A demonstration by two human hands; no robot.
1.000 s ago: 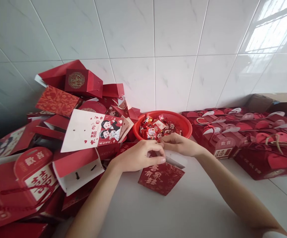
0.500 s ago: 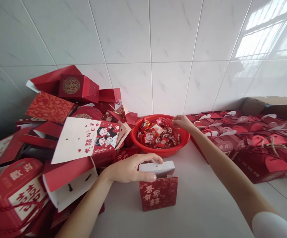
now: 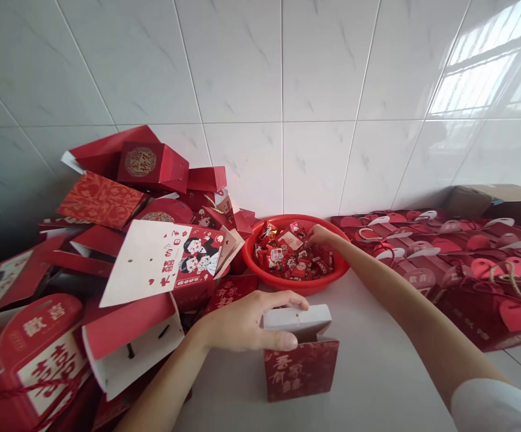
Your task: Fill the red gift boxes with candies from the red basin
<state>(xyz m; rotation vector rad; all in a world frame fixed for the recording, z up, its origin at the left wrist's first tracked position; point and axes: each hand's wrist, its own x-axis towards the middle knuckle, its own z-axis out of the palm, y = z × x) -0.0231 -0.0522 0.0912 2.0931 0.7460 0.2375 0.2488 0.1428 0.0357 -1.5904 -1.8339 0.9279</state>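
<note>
A small red paper box [image 3: 302,371] with white lettering stands upright on the grey surface, its top open and a white flap [image 3: 299,317] raised at the back. My left hand [image 3: 260,321] grips its left side, thumb in front and fingers behind the rim. My right hand [image 3: 323,236] reaches into the red plastic basket [image 3: 296,287], among several wrapped candies [image 3: 302,267]. The fingertips are bent down and close together; whatever they hold, if anything, is too small to make out.
Red gift boxes and folded cartons [image 3: 129,288] are heaped on the left. Rows of closed red boxes [image 3: 472,318] stand on the right, with a brown cardboard box [image 3: 499,201] behind them. A tiled wall [image 3: 242,78] rises behind the basket.
My right hand has moved left and further in over the candies. My left hand stays on the red box. The whole view has shifted slightly, so things appear lower and further right.
</note>
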